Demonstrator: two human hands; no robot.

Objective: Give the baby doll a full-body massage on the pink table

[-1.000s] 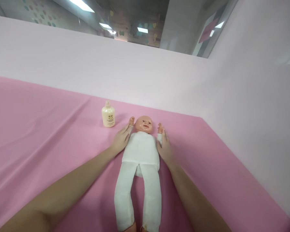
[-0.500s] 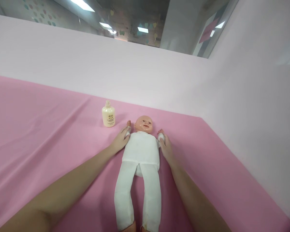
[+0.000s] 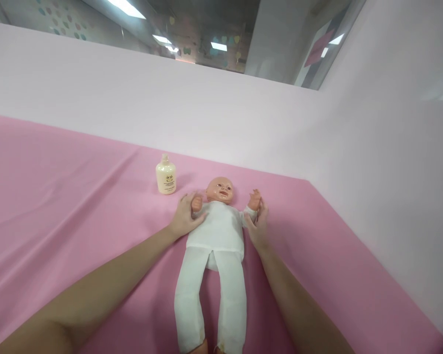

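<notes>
The doll lies on its back in front of me on the pink cover, its head away from me and its legs towards me, slightly apart. I have one of its arms in each hand. My left hand is curled round the arm beside the bottle, thumb reaching across to the edge of the white top, fingers bent behind the doll's small fist. Most of that sleeve is hidden under my grip, and I cannot make out all my fingertips there. My right hand has the other forearm between thumb and fingers; the doll's open hand pokes out above, and some of my fingers are out of sight behind the arm. How hard either hand presses, I cannot tell.

The doll's feet are cut off by the bottom edge, only a bit showing below the cuffs, and my forearms run out of view there too. The cream bottle stands upright to the left of the head, near the wall; its label print is too small to read. Beyond the window, shapes and lights are blurred.
</notes>
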